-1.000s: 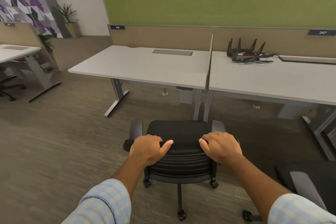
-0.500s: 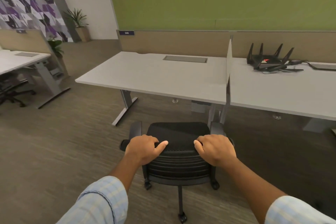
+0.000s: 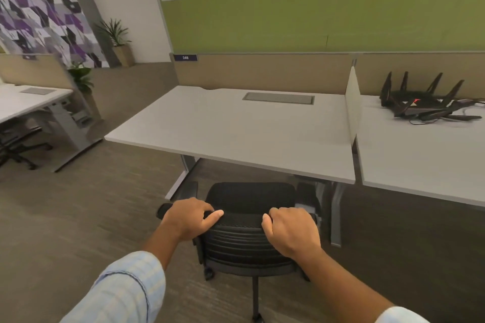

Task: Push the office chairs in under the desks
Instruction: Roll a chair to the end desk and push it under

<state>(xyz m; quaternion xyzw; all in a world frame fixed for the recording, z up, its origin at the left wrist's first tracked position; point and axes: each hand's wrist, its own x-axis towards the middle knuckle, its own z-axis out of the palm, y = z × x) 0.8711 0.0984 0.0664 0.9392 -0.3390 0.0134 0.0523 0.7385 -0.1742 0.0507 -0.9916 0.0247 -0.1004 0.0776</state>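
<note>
A black mesh office chair (image 3: 244,244) stands right in front of me, its back toward me. My left hand (image 3: 189,217) grips the left top of the backrest, and my right hand (image 3: 288,231) grips the right top. The seat's front edge sits just at the front edge of a white desk (image 3: 236,126) marked 248. The chair's left armrest (image 3: 189,190) is beside the desk's left leg. Its wheels and base show below the backrest.
A neighbouring desk (image 3: 420,160) on the right carries a black router (image 3: 422,102) with cables, behind a low white divider (image 3: 353,107). At far left another desk (image 3: 31,99) has a black chair (image 3: 18,144) under it. Grey desk legs (image 3: 336,215) stand right of my chair.
The chair has rolled forward and left toward the 248 desk, and I have stepped closer. The desk now fills more of the view; the second chair at lower right is out of sight.
</note>
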